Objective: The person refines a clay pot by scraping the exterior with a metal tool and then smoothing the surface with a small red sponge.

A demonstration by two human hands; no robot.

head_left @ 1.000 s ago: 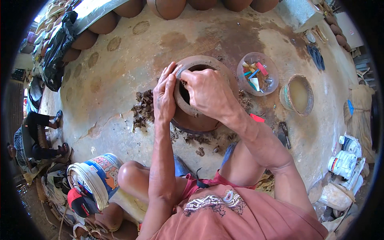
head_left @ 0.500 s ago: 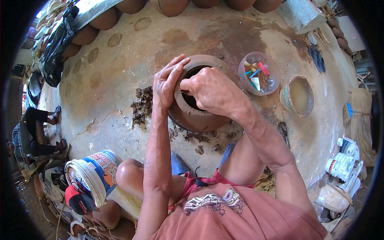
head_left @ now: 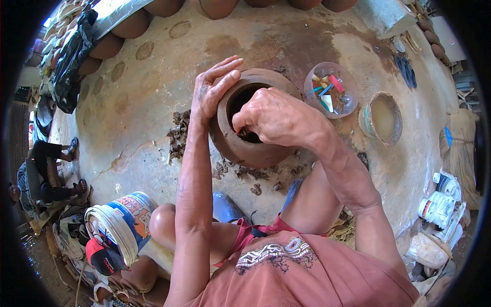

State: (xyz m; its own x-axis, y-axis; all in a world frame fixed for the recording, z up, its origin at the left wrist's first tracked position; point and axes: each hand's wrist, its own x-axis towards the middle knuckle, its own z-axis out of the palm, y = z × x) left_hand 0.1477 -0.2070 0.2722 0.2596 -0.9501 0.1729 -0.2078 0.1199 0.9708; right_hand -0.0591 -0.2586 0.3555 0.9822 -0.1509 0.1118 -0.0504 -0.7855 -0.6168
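Observation:
A round brown clay pot (head_left: 239,152) stands on the floor before me, its wide mouth facing up. My left hand (head_left: 212,91) lies along the pot's far left side, fingers stretched out and the palm turned toward the clay. Over the mouth, my right hand (head_left: 284,118) is closed in a pinch, with its fingertips just inside the opening near the left inner wall. A small reddish bit shows at those fingertips, but the fingers hide most of it. The pot's inside is dark.
Dark clay scraps (head_left: 180,134) lie left of and below the pot. To the right are a clear plastic bowl (head_left: 349,105) of small coloured tools and a bucket (head_left: 395,134) of cloudy water. A white-and-blue pail (head_left: 137,209) stands by my left knee. Several clay pots (head_left: 217,7) line the far edge.
My right fingertips have moved down and slightly right, deeper into the pot's mouth. My left hand has shifted a little up and left along the pot. The pot looks slightly turned or tilted.

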